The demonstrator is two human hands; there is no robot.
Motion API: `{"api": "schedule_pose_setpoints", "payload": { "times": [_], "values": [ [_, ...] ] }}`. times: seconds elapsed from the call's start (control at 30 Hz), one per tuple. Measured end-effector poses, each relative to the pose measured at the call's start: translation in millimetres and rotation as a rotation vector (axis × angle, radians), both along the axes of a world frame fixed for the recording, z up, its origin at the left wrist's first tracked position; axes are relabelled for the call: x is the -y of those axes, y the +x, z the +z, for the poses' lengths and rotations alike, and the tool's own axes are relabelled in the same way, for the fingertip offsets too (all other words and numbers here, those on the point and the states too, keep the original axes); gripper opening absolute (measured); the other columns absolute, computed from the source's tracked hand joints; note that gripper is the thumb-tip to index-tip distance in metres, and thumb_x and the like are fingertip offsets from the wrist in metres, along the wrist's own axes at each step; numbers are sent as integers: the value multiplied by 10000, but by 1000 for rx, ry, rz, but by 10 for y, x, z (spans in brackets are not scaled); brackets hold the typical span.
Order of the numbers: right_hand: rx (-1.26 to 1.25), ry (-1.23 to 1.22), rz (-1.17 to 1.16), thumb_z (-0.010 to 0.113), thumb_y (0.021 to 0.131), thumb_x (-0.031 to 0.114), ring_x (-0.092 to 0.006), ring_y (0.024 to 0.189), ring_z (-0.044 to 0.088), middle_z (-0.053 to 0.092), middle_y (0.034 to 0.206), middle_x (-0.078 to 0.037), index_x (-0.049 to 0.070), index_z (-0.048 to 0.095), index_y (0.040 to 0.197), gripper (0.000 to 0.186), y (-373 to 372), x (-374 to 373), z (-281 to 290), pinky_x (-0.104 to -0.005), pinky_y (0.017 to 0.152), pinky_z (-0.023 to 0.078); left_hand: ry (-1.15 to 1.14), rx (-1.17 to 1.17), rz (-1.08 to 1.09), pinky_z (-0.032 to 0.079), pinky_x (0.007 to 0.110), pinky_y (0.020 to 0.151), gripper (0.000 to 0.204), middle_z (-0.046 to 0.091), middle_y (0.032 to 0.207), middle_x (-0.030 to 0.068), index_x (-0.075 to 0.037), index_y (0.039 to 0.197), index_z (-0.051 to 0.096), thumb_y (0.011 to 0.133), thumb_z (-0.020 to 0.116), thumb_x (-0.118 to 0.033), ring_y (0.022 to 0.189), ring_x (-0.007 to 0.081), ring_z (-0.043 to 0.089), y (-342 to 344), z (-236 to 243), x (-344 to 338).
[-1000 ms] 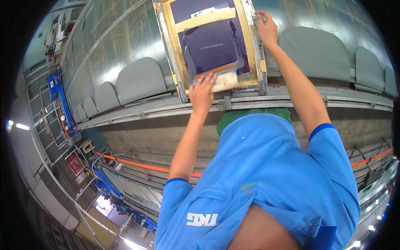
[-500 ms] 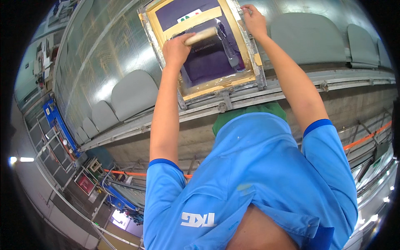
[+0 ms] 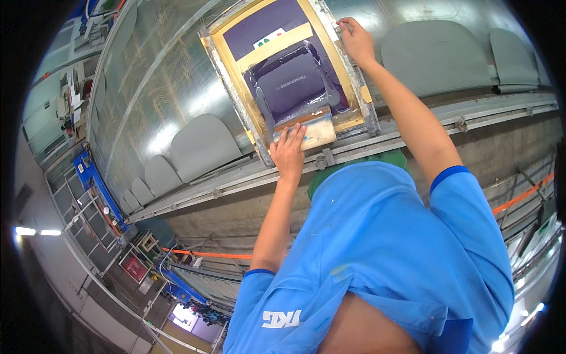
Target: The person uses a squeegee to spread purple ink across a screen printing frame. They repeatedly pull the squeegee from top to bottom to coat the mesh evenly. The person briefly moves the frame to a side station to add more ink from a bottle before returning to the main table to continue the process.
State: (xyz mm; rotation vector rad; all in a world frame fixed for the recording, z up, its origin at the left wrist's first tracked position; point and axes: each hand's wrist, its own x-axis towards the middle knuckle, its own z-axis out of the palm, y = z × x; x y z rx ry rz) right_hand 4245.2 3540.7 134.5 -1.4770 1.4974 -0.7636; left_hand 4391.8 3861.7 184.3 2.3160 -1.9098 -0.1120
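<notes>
A screen-printing frame (image 3: 243,118) lies on the long table, its yellow-taped border around a dark purple mesh (image 3: 247,29). Across the mesh's near end sits a wide squeegee (image 3: 318,132) with a pale wooden handle and a brown blade edge. My left hand (image 3: 288,151) is closed over the squeegee's left part, fingers on top and thumb out of sight. Wet, glossy ink (image 3: 283,109) rings the printed area just beyond the blade. At the frame's upper right edge, my right hand (image 3: 358,45) is closed with bent fingers gripping the rim.
Grey rounded fabric panels (image 3: 435,56) lie along the table on both sides of the frame. A metal rail (image 3: 227,190) with stops runs along the near edge, close to my body. An orange bar (image 3: 206,254) and blue machinery (image 3: 94,180) stand at the left.
My left hand has drawn the squeegee from the mesh's middle to its near end, tilting it back. Printed lettering now shows more fully. The right hand stays on the frame edge.
</notes>
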Motion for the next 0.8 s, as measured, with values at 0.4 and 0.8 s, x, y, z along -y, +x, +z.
{"api": "schedule_pose_setpoints", "payload": {
  "times": [0.4,0.8],
  "values": [
    [-25,-81,4,552,976,366,-289,629,635,638,667,-147,172,683,1110,270,-21,34,-120,-420,626,473,36,-31,86,529,425,785,422,739,1037,45,-269,1112,750,777,647,-33,890,292,703,790,72,1576],
    [-13,-4,-24,545,964,340,-410,898,682,718,903,-199,185,685,1132,268,-28,27,31,-468,816,522,22,-60,99,456,397,836,496,719,1167,-15,-259,1162,727,754,643,10,1041,205,674,700,62,1458]
  ]
}}
